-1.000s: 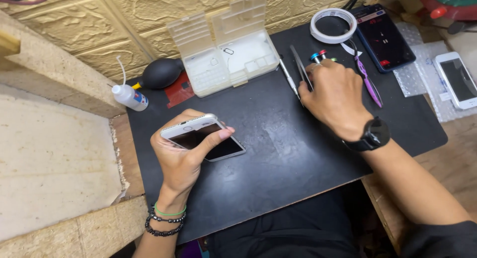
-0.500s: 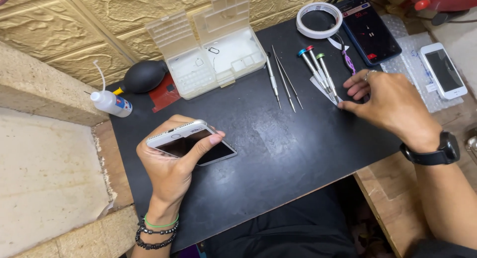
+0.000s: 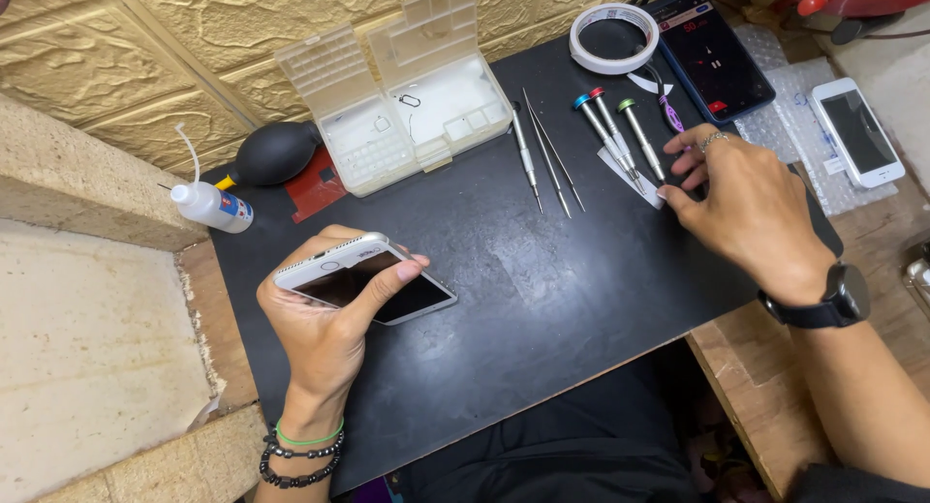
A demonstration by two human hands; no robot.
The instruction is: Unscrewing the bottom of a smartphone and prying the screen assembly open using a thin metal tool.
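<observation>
We hold a white phone (image 3: 363, 282) in our left hand (image 3: 325, 324), fingers wrapped around its edges and clamped on it, dark screen up and one end tilted off the black mat (image 3: 542, 290) that covers the bench. Taking the phone as our landmark, our right hand (image 3: 751, 213) lies well off to its right, flat on the mat with the fingers loosely spread and nothing gripped; its fingertips touch a small white slip (image 3: 630, 174) lying under the tips of three screwdrivers (image 3: 620, 140) with blue, red and green caps. Between the phone and those drivers lie tweezers and thin metal picks (image 3: 547, 159). Beyond the phone, against the wall, sits an open clear parts box (image 3: 397, 96), with a black rubber blower (image 3: 276, 152) and a small squeeze bottle (image 3: 208, 205) to the phone's far left. A roll of tape (image 3: 613, 38), a dark phone (image 3: 712, 58) with a lit screen and another white phone (image 3: 857, 130) lie far to the right. In our judgement the risk is in the one-handed hold: the phone is pinched at its edges, so a slip would drop it onto the mat. Reaching among the drivers could also set them rolling or flick the slip away, and a nudge of the open box could spill its small parts.
</observation>
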